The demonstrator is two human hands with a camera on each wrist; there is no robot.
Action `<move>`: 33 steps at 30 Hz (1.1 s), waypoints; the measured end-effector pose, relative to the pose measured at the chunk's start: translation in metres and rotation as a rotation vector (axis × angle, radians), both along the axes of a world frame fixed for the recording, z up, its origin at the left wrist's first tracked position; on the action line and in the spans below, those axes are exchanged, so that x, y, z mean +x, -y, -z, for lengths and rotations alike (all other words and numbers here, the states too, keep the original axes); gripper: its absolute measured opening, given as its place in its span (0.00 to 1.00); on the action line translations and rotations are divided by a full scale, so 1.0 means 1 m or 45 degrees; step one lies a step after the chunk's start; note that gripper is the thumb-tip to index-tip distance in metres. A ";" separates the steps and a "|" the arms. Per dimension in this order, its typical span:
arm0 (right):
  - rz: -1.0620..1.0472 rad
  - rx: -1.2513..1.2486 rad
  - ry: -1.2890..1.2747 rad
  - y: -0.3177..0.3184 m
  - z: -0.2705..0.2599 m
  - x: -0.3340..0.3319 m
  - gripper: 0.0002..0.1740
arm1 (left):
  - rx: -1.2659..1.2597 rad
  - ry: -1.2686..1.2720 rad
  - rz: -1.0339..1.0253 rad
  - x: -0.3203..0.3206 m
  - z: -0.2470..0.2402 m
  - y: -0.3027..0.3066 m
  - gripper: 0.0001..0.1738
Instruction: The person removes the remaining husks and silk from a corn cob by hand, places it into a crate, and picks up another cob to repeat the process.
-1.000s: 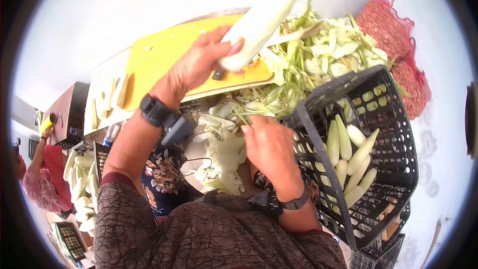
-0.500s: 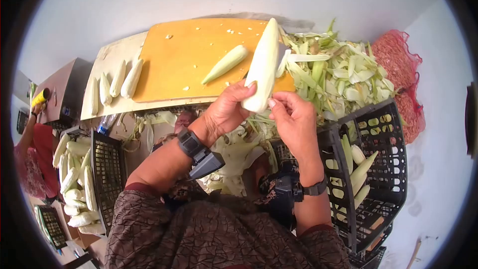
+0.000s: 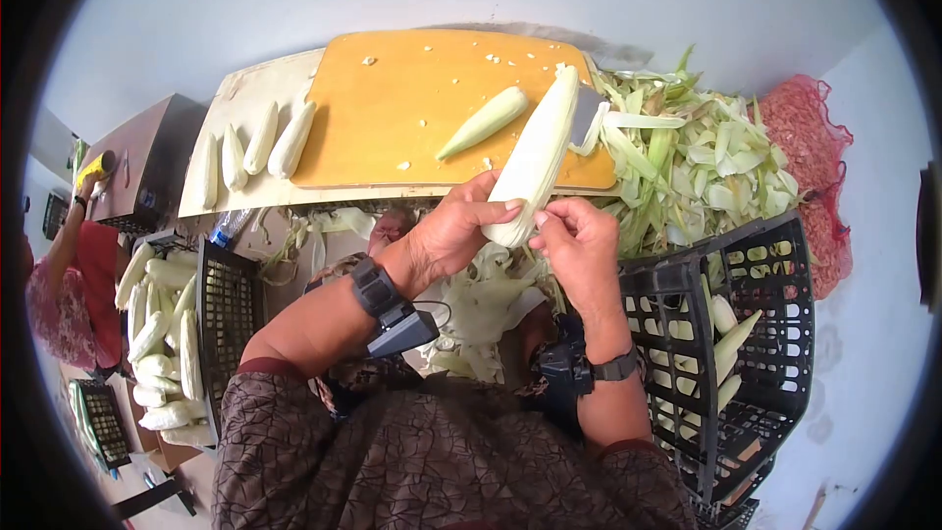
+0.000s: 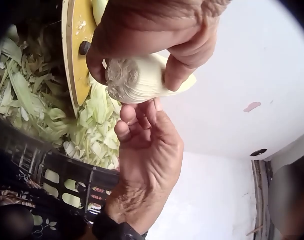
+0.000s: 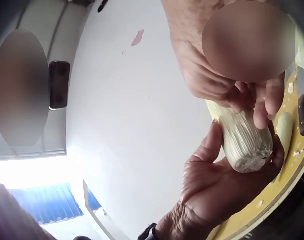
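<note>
The left hand point(image 3: 446, 236) grips a pale corn ear point(image 3: 538, 152) near its cut base, the tip pointing up and away over the yellow board. Fingers of the right hand point(image 3: 586, 250) pinch at the ear's side close to the base. In the left wrist view the left hand point(image 4: 157, 35) wraps the ear point(image 4: 142, 80) from above, and the right hand point(image 4: 149, 160) touches it from below. The right wrist view shows the ear's cut base point(image 5: 252, 160) resting in the left hand point(image 5: 217, 185). A knife blade point(image 3: 586, 116) lies partly behind the ear.
Another ear point(image 3: 484, 123) lies on the yellow board point(image 3: 392, 88); several stand out at its left. Loose husks point(image 3: 706, 147) are heaped at right, beside red mesh sacks point(image 3: 805, 137). Black crates point(image 3: 805, 334) flank both sides, holding ears. A person in red point(image 3: 98, 285) is at far left.
The left hand has brought the ear down from its raised position to in front of the body. The right hand has come up from below the board to the ear's base.
</note>
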State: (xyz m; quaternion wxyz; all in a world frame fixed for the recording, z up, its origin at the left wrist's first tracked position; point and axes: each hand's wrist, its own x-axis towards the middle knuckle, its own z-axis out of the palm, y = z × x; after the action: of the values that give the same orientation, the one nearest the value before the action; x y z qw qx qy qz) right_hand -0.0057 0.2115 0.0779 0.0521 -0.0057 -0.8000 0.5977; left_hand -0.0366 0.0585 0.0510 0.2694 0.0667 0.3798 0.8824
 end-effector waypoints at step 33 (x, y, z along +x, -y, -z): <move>-0.035 -0.403 0.249 -0.011 -0.020 0.002 0.07 | 0.117 -0.018 0.128 0.001 -0.003 -0.005 0.32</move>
State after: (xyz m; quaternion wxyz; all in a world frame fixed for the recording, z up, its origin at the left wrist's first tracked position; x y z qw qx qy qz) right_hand -0.0037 0.2220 0.0978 -0.0356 -0.0611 -0.6971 0.7135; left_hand -0.0352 0.0640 0.0538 0.3074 0.1044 0.3371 0.8837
